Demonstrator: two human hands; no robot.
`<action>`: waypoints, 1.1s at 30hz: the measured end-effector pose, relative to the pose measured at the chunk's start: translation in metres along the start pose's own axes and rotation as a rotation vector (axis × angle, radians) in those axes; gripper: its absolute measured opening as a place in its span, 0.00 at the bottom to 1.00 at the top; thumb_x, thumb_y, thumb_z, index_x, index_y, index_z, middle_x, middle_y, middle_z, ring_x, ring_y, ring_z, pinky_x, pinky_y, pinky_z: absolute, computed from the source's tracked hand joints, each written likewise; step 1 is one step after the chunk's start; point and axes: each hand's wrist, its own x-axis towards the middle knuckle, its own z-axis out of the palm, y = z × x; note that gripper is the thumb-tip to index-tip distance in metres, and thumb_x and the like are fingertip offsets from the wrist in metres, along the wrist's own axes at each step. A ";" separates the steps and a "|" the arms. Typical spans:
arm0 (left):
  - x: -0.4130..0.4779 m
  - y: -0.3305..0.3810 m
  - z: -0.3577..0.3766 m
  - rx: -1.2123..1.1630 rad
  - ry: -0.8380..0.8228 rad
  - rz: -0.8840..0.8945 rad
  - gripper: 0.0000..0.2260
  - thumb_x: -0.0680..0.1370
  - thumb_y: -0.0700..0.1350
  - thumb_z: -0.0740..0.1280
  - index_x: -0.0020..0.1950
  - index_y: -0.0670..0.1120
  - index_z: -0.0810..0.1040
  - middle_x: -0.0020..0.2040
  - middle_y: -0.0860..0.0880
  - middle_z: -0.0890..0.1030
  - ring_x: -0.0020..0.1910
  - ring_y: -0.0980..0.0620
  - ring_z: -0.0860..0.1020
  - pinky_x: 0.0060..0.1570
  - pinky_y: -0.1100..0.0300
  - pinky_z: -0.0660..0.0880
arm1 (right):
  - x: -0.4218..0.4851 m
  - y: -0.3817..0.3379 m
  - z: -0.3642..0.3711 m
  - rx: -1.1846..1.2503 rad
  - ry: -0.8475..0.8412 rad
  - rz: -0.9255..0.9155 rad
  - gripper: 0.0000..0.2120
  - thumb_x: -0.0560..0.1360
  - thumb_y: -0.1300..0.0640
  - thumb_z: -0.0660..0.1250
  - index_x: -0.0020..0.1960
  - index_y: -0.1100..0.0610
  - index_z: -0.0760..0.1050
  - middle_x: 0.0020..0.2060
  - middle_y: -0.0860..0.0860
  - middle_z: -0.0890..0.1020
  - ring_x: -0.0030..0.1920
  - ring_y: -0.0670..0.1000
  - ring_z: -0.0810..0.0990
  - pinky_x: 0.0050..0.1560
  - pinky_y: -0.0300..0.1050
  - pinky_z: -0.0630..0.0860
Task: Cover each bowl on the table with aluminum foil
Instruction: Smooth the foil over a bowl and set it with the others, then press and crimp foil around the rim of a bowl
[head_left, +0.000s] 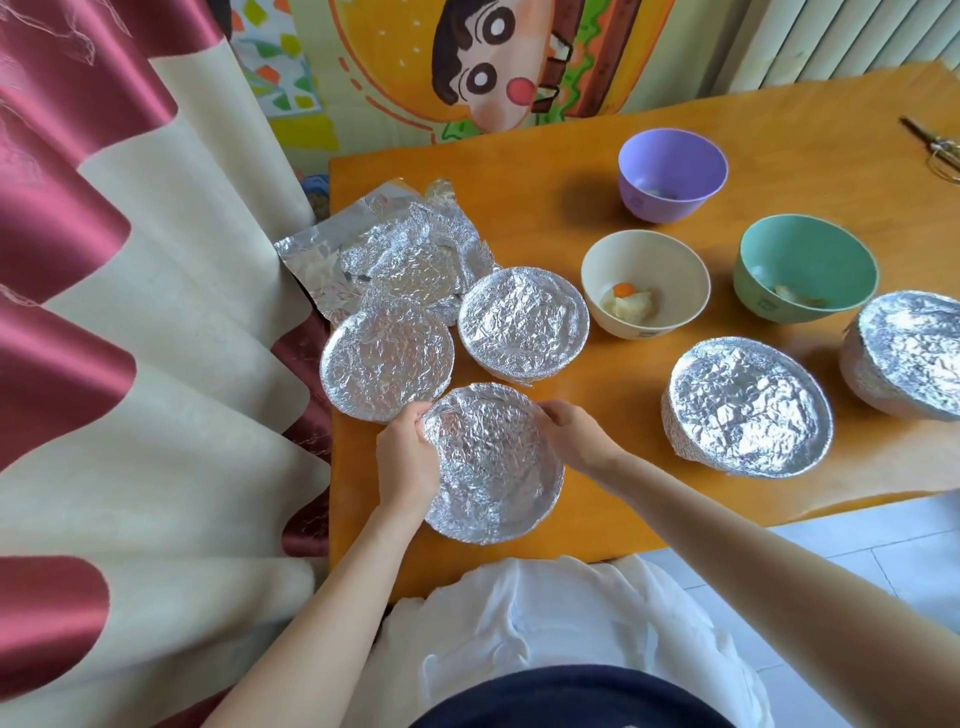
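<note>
My left hand (408, 457) grips the left rim of a round, dished foil piece (493, 467), fingers curled over its edge, and my right hand (571, 441) pinches the upper right rim; both are closed on it. The foil piece is tilted at the near edge of the orange desk (597, 218), and I cannot tell whether a bowl is inside it. Just beyond my left hand lies a flat foil round (387, 364), touching a foil-covered bowl (522, 325) to its right. Behind these 2 is a heap of loose foil sheets (395, 249) that reaches the desk's left edge. 3 bowls stand open: a purple bowl (672, 174) farthest back, a cream bowl (644, 283) with pale and orange food in it, and a green bowl (805, 267) to its right. 2 more wrapped bowls sit on the right, a near one (748, 413) and a far-right one (904, 353) partly cut off by the frame. The open bowls carry small printed marks, too small to read. A metal utensil (935, 148) lies at the far right corner. A cartoon hanging (493, 62) shows no readable writing.
</note>
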 end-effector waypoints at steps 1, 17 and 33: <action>-0.001 0.000 0.002 -0.012 0.006 -0.015 0.15 0.81 0.33 0.55 0.65 0.41 0.74 0.62 0.42 0.77 0.63 0.46 0.74 0.52 0.65 0.68 | 0.002 0.000 0.001 -0.035 0.018 0.007 0.15 0.82 0.57 0.53 0.60 0.61 0.75 0.50 0.57 0.80 0.46 0.54 0.75 0.43 0.46 0.68; -0.004 -0.006 -0.014 0.238 -0.057 0.230 0.13 0.80 0.40 0.60 0.65 0.43 0.72 0.60 0.47 0.78 0.57 0.50 0.76 0.55 0.58 0.74 | 0.014 -0.015 -0.028 -0.751 0.182 -0.246 0.12 0.82 0.56 0.52 0.64 0.54 0.67 0.48 0.52 0.82 0.44 0.56 0.81 0.36 0.44 0.71; 0.164 0.004 -0.068 0.556 -0.166 0.225 0.18 0.82 0.48 0.53 0.73 0.50 0.62 0.72 0.48 0.63 0.71 0.47 0.60 0.70 0.45 0.55 | 0.154 -0.131 -0.075 -0.605 0.126 -0.410 0.19 0.81 0.60 0.55 0.71 0.61 0.61 0.66 0.57 0.70 0.65 0.55 0.70 0.65 0.45 0.66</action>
